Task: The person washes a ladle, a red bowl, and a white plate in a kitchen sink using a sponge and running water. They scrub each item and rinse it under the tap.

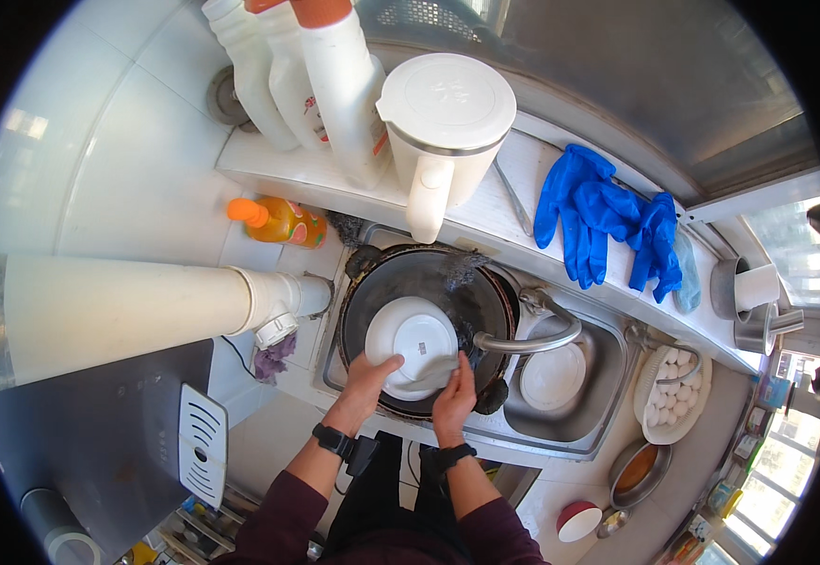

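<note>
A white bowl [393,330], its underside with foot ring and small mark facing up, is tilted over a large dark pan [365,301] set on the left sink basin. My left hand [369,384] grips the bowl's near left rim, thumb on top. Against the bowl's near right side, my right hand [455,400] is closed on a pale grey, limp thing [431,375] that looks like a cloth; the fingers partly hide it. The curved faucet [527,344] reaches over the pan's right edge, close to my right hand. A dark scouring pad [463,270] lies at the pan's far side.
A white plate [553,377] lies in the right basin [579,428]. On the ledge behind stand white bottles [339,85], a cream pitcher [452,113] and blue gloves [603,212]. A thick white pipe [127,311] crosses at left. Eggs fill a basket [662,428] at right.
</note>
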Tool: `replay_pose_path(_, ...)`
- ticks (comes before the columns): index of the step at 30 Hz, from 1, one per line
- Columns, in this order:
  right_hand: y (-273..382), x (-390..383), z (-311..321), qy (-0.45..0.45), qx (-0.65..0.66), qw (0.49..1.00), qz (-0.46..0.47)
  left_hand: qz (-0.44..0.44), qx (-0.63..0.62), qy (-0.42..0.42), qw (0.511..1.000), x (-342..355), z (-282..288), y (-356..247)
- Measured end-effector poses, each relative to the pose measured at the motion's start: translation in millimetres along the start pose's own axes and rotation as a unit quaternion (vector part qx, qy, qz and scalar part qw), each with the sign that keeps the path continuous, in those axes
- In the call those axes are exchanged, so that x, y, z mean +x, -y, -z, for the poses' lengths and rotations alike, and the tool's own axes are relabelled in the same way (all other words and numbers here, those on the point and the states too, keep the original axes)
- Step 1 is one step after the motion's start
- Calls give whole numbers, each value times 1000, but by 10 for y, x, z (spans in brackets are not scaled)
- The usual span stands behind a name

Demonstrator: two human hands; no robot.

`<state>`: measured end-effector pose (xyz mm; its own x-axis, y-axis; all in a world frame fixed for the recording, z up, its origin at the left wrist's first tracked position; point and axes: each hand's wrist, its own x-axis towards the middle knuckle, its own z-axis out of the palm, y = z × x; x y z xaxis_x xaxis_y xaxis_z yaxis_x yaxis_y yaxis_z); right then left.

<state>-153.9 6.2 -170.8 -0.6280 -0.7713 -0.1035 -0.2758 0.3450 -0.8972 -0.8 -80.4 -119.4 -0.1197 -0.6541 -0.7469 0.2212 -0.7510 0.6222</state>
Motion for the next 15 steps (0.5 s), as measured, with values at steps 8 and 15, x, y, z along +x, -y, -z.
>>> replay_pose_path(8, -87, 752, 24, 130, 244, 818, -504, -102, 197, 59, 973, -344, -79, -133)
replay_pose_path(15, 36, 918, -265, 58, 124, 937, -323, -135, 269, 75, 951, -240, -194, -309)
